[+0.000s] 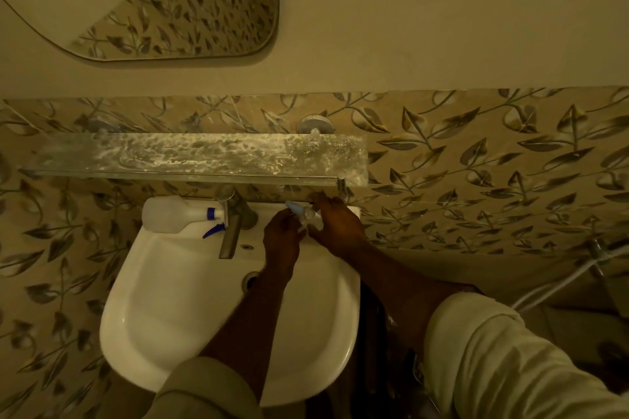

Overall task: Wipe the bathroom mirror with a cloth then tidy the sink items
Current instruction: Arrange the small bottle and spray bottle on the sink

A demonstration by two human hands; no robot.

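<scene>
Both hands meet at the back right corner of the white sink [177, 299]. My left hand [282, 238] and my right hand [338, 224] together hold a small clear item with a light blue tip [301, 213], too small and dim to name surely. A white spray bottle with a blue nozzle [177, 214] lies on its side on the sink's back left ledge, beside the metal tap [231, 231]. The mirror [177, 0] hangs on the wall at the upper left. No cloth is in view.
A stained glass shelf [190, 153] runs along the leaf-patterned tile wall just above the sink, close over my hands. A round metal fitting [315, 124] sits above the shelf. A hose and valve [599, 255] are at the right.
</scene>
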